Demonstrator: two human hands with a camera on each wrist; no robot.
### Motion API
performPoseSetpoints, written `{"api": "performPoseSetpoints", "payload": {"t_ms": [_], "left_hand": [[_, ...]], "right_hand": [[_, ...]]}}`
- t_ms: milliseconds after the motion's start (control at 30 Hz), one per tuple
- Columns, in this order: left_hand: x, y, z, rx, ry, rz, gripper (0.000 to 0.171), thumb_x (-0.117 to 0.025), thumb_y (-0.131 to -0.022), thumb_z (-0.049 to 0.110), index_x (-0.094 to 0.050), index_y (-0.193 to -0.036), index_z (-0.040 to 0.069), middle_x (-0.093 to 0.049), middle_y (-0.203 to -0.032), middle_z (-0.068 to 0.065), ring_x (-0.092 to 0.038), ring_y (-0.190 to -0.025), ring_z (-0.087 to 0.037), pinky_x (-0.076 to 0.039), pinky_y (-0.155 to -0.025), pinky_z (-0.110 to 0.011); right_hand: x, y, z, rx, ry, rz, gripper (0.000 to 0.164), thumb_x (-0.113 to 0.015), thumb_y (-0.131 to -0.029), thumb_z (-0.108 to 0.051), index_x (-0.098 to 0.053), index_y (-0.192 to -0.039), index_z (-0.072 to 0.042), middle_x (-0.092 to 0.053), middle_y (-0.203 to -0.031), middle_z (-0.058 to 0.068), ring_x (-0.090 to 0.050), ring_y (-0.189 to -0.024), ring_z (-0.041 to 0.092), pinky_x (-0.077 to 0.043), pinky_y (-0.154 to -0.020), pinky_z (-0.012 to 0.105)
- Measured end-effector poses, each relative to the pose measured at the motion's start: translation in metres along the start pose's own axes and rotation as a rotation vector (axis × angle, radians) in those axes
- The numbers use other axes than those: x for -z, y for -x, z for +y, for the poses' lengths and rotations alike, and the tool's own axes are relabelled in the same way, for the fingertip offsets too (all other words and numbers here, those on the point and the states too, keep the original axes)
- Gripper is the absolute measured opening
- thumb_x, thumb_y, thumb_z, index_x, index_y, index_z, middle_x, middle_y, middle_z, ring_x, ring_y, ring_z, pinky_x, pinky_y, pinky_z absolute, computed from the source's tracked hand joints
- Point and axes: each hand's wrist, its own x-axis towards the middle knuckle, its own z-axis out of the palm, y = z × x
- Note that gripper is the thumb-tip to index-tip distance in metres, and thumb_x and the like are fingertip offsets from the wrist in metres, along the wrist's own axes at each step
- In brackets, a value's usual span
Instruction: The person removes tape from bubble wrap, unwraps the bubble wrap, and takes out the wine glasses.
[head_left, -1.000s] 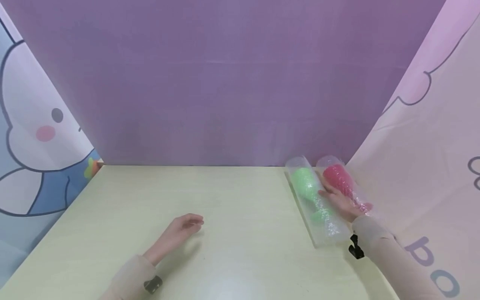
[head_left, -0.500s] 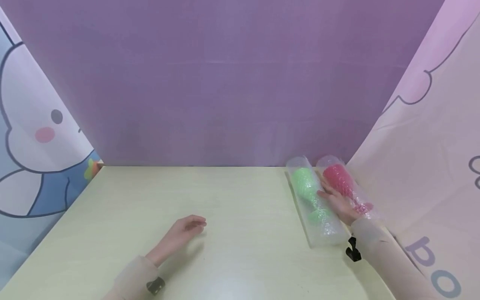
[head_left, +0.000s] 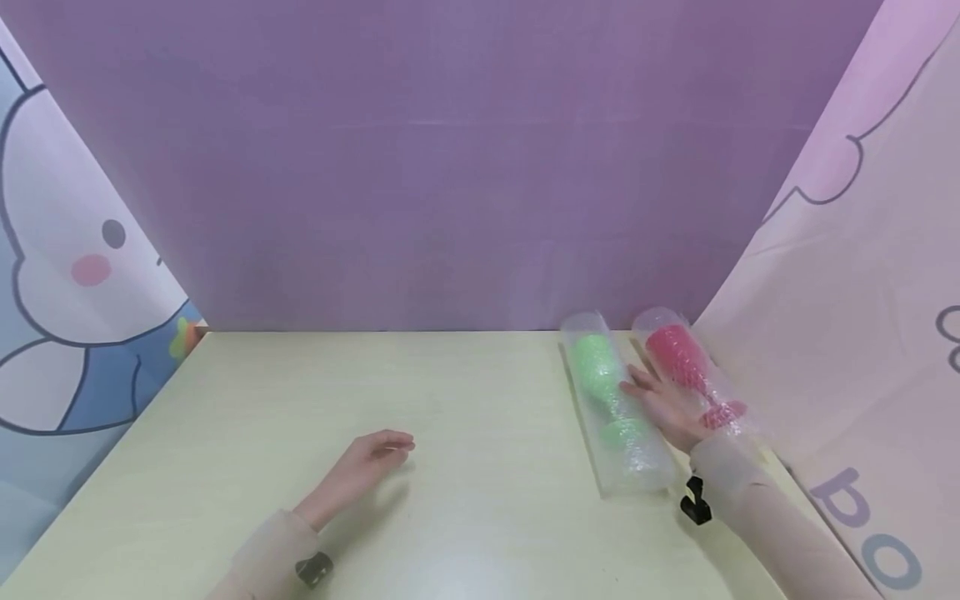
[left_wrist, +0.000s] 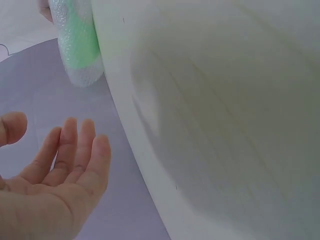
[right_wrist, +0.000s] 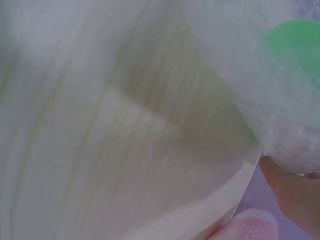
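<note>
Two bubble-wrapped bundles lie side by side at the table's right back: a green goblet-shaped thing (head_left: 598, 367) and a pink goblet-shaped thing (head_left: 677, 354). Between them is my right hand (head_left: 667, 412), fingers extended, its side touching the green bundle's right flank. In the right wrist view, that hand (right_wrist: 295, 200) meets the bubble wrap at the lower right, most fingers hidden. My left hand (head_left: 363, 467) holds nothing over the table's left-middle, fingers loosely bent. The left wrist view shows its palm and spread thumb, with the green bundle (left_wrist: 82, 42) beyond.
A pale wood-grain table (head_left: 480, 400) lies beneath. Behind it rises a purple panel (head_left: 465, 167). Printed cloths hang on the left (head_left: 90, 317) and right (head_left: 847, 333) sides, the right one close to the pink bundle.
The green bundle has slid left with my right hand against it, and the gap to the pink bundle is wider. The pink bundle stays put; my left hand has barely shifted.
</note>
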Motion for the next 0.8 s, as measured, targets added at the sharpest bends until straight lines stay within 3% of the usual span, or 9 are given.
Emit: {"api": "performPoseSetpoints", "payload": {"t_ms": [233, 633, 800], "left_hand": [[-0.001, -0.001, -0.002, -0.014, 0.014, -0.01, 0.038, -0.053, -0.092, 0.023, -0.054, -0.121, -0.002, -0.061, -0.119, -0.016, -0.057, -0.11, -0.031, -0.046, -0.096, -0.044], [-0.003, 0.0, -0.002, -0.002, 0.035, -0.022, 0.037, -0.052, -0.092, 0.022, -0.054, -0.121, -0.001, -0.06, -0.12, -0.016, -0.055, -0.112, -0.032, -0.045, -0.097, -0.044], [-0.004, 0.0, -0.002, -0.037, 0.044, -0.038, 0.038, -0.052, -0.093, 0.021, -0.053, -0.121, -0.003, -0.06, -0.119, -0.018, -0.055, -0.112, -0.033, -0.046, -0.095, -0.044]], "right_hand": [[-0.019, -0.002, -0.017, -0.074, -0.181, -0.002, 0.075, -0.044, -0.095, -0.039, -0.003, -0.147, -0.004, -0.001, -0.153, 0.019, 0.0, -0.139, 0.039, -0.005, -0.112, 0.055], [-0.045, -0.001, -0.033, -0.088, -0.217, -0.007, 0.069, -0.041, -0.097, -0.031, -0.002, -0.146, -0.002, -0.001, -0.153, 0.02, 0.002, -0.14, 0.038, -0.004, -0.114, 0.051], [-0.056, 0.0, -0.034, -0.077, -0.227, -0.003, 0.069, -0.041, -0.097, -0.033, -0.005, -0.146, -0.001, -0.003, -0.153, 0.02, 0.001, -0.14, 0.038, -0.004, -0.114, 0.051]]}}
